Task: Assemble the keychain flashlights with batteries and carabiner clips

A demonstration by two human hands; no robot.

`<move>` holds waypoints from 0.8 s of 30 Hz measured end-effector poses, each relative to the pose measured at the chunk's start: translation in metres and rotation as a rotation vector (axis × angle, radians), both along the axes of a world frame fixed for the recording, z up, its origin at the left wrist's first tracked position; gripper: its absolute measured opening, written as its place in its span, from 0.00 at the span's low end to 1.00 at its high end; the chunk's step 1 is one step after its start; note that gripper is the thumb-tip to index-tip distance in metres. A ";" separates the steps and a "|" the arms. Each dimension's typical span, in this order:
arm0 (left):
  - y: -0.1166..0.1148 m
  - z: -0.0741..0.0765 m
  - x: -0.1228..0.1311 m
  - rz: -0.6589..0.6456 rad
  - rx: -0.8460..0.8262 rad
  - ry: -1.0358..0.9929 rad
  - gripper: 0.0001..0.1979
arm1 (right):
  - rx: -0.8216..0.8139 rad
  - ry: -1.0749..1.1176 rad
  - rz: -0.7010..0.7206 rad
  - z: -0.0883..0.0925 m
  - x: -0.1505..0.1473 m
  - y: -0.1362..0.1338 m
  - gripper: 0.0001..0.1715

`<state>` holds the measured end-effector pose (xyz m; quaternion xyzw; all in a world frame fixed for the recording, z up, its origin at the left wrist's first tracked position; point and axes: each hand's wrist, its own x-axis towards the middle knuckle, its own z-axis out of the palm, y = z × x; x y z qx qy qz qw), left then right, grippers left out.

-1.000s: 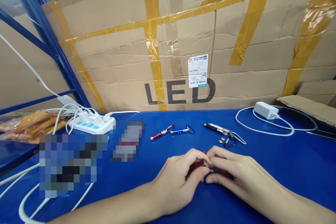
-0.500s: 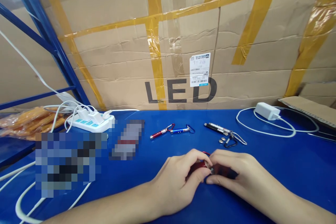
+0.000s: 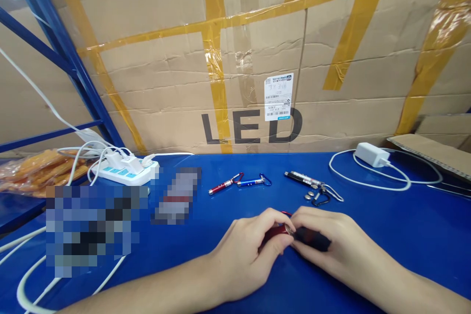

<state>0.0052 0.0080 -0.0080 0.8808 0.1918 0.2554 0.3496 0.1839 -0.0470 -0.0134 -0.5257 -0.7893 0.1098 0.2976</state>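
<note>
Closed around a red metal tube (image 3: 276, 231) is my left hand (image 3: 253, 248), the tube's open end facing right. My right hand (image 3: 327, 235) pinches a dark, pen-like piece (image 3: 312, 238), its tip meeting the tube's end. A bit of red clip shows behind the fingertips. Beyond my hands lie a red penlight (image 3: 221, 186) and a blue penlight (image 3: 252, 182), each with a clip. To their right are black and silver penlights (image 3: 300, 179), a few button cells (image 3: 309, 196) and a black carabiner (image 3: 321, 199).
A white power strip (image 3: 127, 171) with plugged-in cables stands at the left, near orange items in plastic bags (image 3: 40, 171). A white charger (image 3: 371, 155) with its cable lies at the right. A large cardboard box (image 3: 165, 83) rises behind the blue table (image 3: 228, 206).
The dark piece now shows plainly in my right hand, reaching the tube's end. My left hand keeps its hold on the red tube. The view has shifted slightly.
</note>
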 end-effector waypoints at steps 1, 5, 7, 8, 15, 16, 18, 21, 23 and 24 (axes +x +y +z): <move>0.000 0.000 0.000 -0.002 -0.004 -0.005 0.07 | 0.026 -0.003 -0.016 0.001 -0.001 0.000 0.08; 0.000 -0.001 -0.001 -0.008 -0.014 -0.013 0.07 | 0.073 0.000 -0.009 0.001 -0.001 0.002 0.09; 0.001 0.000 -0.001 -0.006 -0.011 -0.008 0.07 | 0.053 0.000 0.007 0.001 0.000 0.002 0.10; 0.001 0.000 -0.001 -0.003 -0.008 -0.005 0.07 | 0.040 -0.003 0.012 0.001 0.001 0.002 0.09; 0.000 0.000 0.000 0.001 0.000 0.005 0.07 | -0.019 -0.010 0.045 0.002 0.002 0.000 0.07; 0.000 -0.001 0.000 -0.002 0.002 0.002 0.07 | -0.016 -0.001 0.055 0.003 0.002 0.000 0.08; 0.000 -0.002 0.000 -0.004 0.005 0.005 0.07 | -0.003 0.012 0.064 0.003 0.001 0.000 0.09; 0.000 -0.003 0.000 -0.002 0.004 0.016 0.07 | 0.008 0.034 0.063 0.002 0.001 0.000 0.10; 0.000 -0.002 0.000 0.000 0.000 0.017 0.07 | 0.001 0.057 0.067 0.001 0.000 0.001 0.09; 0.000 -0.002 0.000 0.001 -0.003 0.018 0.07 | -0.001 0.066 0.072 0.002 0.000 0.001 0.08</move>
